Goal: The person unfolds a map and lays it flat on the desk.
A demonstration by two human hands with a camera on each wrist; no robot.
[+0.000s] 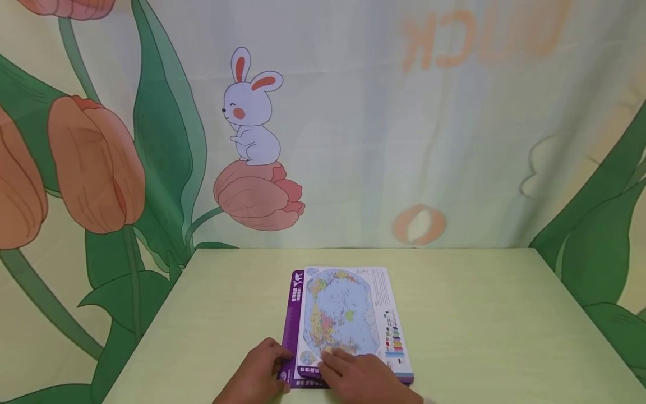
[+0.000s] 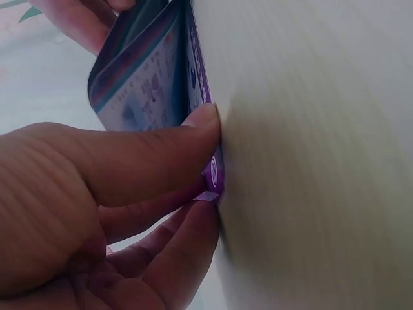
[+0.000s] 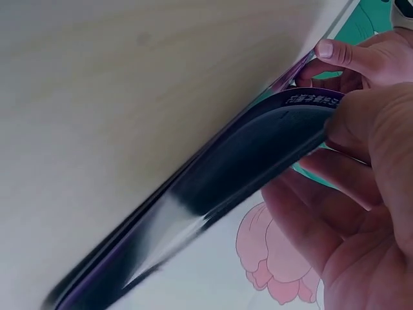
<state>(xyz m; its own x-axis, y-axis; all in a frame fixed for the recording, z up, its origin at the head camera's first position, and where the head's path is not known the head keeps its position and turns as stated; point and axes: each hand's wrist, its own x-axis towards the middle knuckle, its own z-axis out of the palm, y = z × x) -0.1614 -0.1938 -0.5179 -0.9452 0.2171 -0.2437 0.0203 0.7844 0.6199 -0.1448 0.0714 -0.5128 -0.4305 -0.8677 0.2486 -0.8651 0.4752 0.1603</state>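
Observation:
A world map with rounded corners lies on the table, over a purple-edged sheet that shows along its left and near sides. My left hand is at the near left corner of the lower sheet. In the left wrist view its thumb and fingers pinch that purple corner. My right hand grips the map's near edge, fingers on top. The right wrist view shows this glossy sheet bowed up, with a dark gap under it. Whether the two layers are joined cannot be seen.
The pale table extends to both sides of the map. Behind it hangs a curtain printed with tulips and a white rabbit.

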